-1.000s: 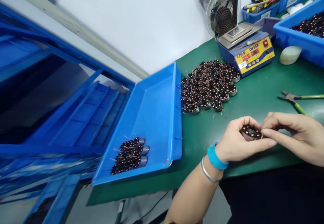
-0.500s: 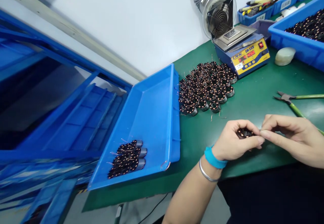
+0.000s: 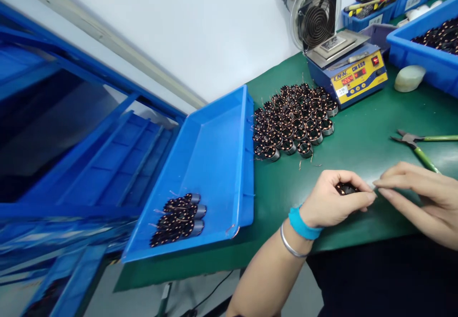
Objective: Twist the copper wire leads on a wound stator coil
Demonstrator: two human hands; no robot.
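— Left hand point(image 3: 334, 200)?
— Clenched around a copper-wound stator point(image 3: 346, 189), fingers curled over it, only a dark sliver with copper wire showing at the fingertips.

— Right hand point(image 3: 418, 197)?
— Open and released, fingers stretched out toward the stator, just beside the left fingertips, no contact visible.

— Room around the hands?
— Bare green bench mat point(image 3: 361, 164) on most sides. Front edge of the mat just under the left wrist. Green-handled side cutters point(image 3: 415, 138) lying just beyond the right hand, tips pointing left.

— Containers?
— Nearest, a loose pile of stators point(image 3: 293, 121) straight on the mat, not in any container, between a shallow blue tray point(image 3: 211, 164) and a soldering station point(image 3: 352, 80). In the low end of the tray, a tight block of finished stators point(image 3: 177, 224) lying on their sides, silver ends to the right. Far right, a blue bin point(image 3: 418, 64) heaped with more stators point(image 3: 438, 37). Behind it, a second blue bin point(image 3: 361, 21) of pens and tools.

— And the held stator's direction?
— Round, with no clear long axis. Tilt impossible to tell, most of the ring hidden behind the left fingers.
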